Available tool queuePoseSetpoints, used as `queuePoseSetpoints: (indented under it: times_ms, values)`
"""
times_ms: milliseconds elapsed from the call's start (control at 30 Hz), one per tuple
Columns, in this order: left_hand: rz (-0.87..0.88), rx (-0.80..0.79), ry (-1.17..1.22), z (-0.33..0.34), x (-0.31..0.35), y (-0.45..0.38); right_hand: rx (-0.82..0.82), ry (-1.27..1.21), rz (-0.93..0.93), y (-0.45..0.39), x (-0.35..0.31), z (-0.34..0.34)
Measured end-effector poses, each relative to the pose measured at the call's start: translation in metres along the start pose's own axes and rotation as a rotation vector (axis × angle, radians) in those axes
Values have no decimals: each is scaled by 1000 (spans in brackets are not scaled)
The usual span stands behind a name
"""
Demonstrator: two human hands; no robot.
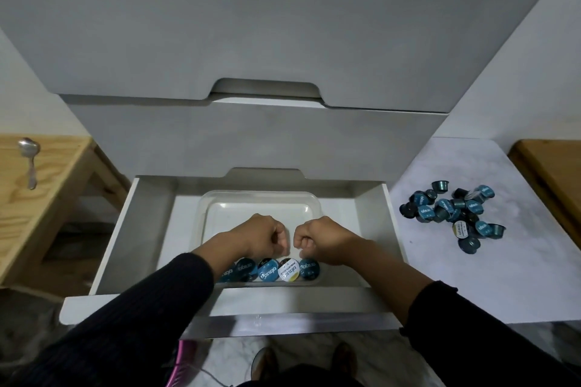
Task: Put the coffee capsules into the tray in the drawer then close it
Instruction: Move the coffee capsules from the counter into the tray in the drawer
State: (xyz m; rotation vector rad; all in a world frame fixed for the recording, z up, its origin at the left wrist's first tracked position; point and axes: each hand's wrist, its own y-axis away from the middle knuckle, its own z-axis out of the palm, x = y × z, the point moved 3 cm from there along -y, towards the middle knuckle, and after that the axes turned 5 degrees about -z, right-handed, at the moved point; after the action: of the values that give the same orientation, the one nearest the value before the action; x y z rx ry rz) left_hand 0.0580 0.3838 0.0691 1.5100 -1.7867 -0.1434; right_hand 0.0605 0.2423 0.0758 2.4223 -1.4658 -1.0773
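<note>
The bottom white drawer (pixel 125 229) stands pulled out, with a clear plastic tray (pixel 261 201) inside it. Along the tray's near edge sits a row of several coffee capsules (pixel 267 270), mostly blue-lidded, one with a white and yellow lid. My left hand (pixel 267 236) and my right hand (pixel 317 237) hover side by side over the tray, just behind that row. Both have their fingers curled into fists; whether either one holds a capsule is hidden. A loose pile of blue capsules (pixel 452 214) lies on the white marbled surface to the right of the drawer.
Two shut drawers (pixel 251 135) rise above the open one. A wooden table (pixel 37 198) with a metal spoon (pixel 30 160) stands at the left. A wooden edge (pixel 553 173) shows at the far right. My feet and a pink object (pixel 185 352) are below the drawer front.
</note>
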Motion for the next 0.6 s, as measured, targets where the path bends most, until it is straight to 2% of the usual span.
queuePoseSetpoints:
  times_ms: [100,200,267,333,433,600]
  values:
    - [-87,114,-138,-5,7,12,91,71,-22,4,-6,-3]
    - [-155,311,-144,-4,15,27,260,181,-17,11,-14,-3]
    - [-183,433,-138,0,21,38,393,222,-9,17,-21,0]
    - [-194,541,-103,6,26,49,622,279,-49,24,-28,1]
    - [-186,679,-40,10,33,62,792,265,-128,38,-36,3]
    - [-173,755,-9,10,54,76,974,393,-226,68,-32,6]
